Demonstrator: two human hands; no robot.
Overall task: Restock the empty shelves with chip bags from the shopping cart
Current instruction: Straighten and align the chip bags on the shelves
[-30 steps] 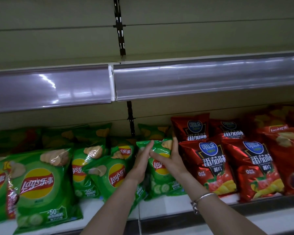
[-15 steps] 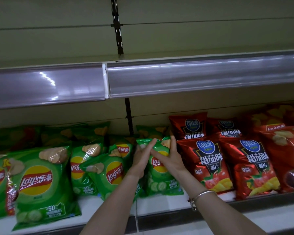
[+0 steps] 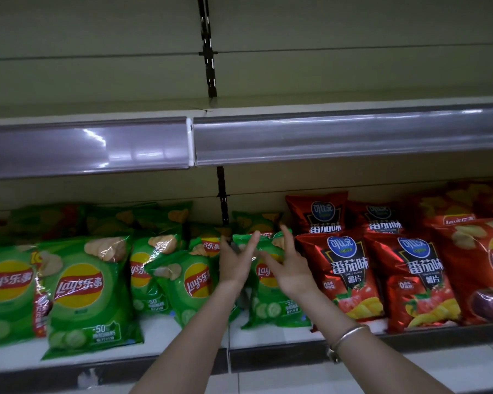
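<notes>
We are steadying a green chip bag (image 3: 273,308) on the shelf (image 3: 160,334), left hand (image 3: 235,268) and right hand (image 3: 289,270) flat-fingered, gripping nothing. Released crooked, it could be toppling forward.

- green lay's bags (image 3: 88,291): about nine, though the dim back row is hard to separate
- red copico tomato bags (image 3: 350,268): four
- orange-red lay's bags (image 3: 484,265): at least two
- price rails (image 3: 86,149): two
- left hand (image 3: 236,265) and right hand (image 3: 289,270): two hands
- bracelet (image 3: 349,335): one
</notes>
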